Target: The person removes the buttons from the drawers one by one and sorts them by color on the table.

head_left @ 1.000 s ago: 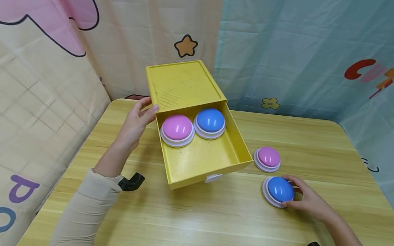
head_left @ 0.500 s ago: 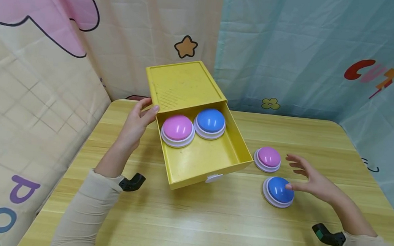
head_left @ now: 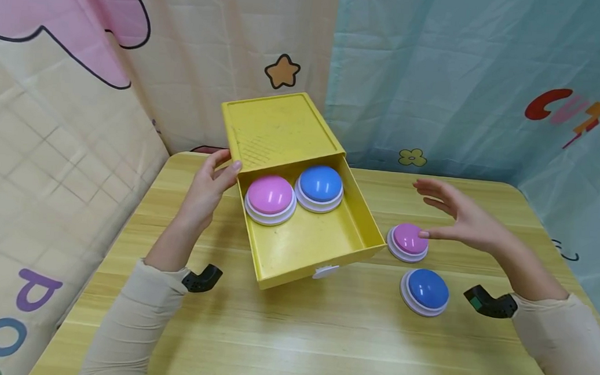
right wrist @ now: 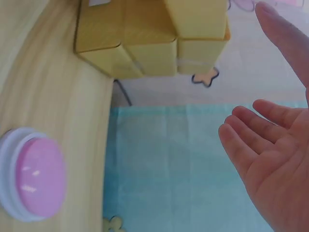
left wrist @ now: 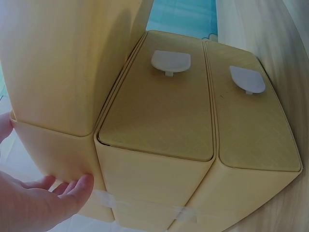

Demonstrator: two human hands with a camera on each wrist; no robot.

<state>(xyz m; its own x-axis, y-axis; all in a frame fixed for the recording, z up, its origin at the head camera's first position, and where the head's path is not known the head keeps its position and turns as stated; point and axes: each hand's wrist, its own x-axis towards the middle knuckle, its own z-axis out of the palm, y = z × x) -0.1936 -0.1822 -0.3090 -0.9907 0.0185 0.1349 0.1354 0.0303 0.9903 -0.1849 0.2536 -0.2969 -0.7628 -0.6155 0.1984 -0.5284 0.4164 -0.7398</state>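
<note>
By left hand [head_left: 203, 189], yellow drawer unit [head_left: 285, 129] just rightward still gripped. Loose pink button [head_left: 408, 240] now overhung by right hand [head_left: 467, 222], spread wide; loose blue button [head_left: 427, 290], held second ago, left on that hand's near side.

Hands [left wrist: 38, 205] [right wrist: 282, 164] partly outside both wrist views

Cream and blue cartoon-printed fabric walls [head_left: 417, 74] behind a wood-grain table [head_left: 278, 343].
</note>
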